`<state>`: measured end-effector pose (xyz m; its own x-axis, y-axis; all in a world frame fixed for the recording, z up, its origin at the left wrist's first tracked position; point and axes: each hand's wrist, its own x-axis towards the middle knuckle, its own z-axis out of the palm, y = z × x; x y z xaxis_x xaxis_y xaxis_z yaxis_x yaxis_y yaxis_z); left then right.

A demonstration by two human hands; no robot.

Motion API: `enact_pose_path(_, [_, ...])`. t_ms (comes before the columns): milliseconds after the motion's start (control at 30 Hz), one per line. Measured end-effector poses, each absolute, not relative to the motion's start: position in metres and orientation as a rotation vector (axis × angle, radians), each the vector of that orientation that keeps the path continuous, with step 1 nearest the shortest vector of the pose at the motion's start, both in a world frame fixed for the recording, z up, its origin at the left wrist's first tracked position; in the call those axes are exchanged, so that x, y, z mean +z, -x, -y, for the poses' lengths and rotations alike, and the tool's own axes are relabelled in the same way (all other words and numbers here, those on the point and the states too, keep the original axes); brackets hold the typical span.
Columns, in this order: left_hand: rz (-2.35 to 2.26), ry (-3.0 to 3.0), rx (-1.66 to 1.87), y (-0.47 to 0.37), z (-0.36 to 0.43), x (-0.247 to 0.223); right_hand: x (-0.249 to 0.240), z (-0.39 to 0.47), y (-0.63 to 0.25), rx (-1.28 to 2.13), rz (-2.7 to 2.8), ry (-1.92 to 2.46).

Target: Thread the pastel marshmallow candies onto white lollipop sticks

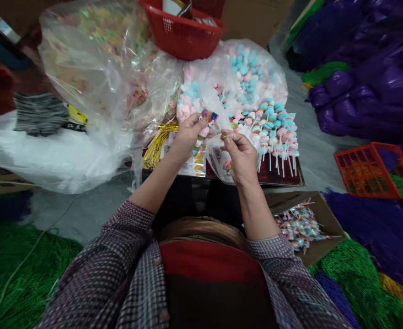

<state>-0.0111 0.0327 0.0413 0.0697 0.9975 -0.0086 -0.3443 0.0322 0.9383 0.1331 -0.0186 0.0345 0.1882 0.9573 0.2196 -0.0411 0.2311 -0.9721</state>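
Note:
My left hand (186, 136) is closed in a pinch on a small multicoloured piece (209, 115), purple, orange and blue, whose kind I cannot make out. Beside it my right hand (241, 153) pinches a small gold bit (223, 136), partly hidden by the fingers. Clear plastic (215, 157) lies under and next to the right hand; whether the fingers hold it too is unclear. A bundle of gold twist ties (160, 144) lies left of my left hand. Marshmallow skewers (278, 130) on white sticks are piled to the right of my right hand.
Behind my hands sit a bag of pink and blue marshmallows (247, 68), a bag of colourful candies (94, 50) and a red basket (184, 34). A cardboard box (330, 226) of wrapped skewers stands low right, near an orange crate (355, 169). Green netting (16, 269) covers the floor left.

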Motion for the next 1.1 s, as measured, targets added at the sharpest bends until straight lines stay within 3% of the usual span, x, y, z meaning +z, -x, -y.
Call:
enact_pose_path(267, [-0.684,-0.773,0.970,0.009,0.024,0.050,0.042,0.027,-0.128,1.104,1.359,1.049])
enact_pose_path(733, [-0.644,-0.845,0.800,0.009,0.046,0.043,0.041,0.049,-0.116,0.851,1.350,1.130])
enact_pose_path(1100, [-0.751,-0.880,1.079,0.012,0.051,0.020,0.038,0.046,-0.132,0.613,1.307,1.073])
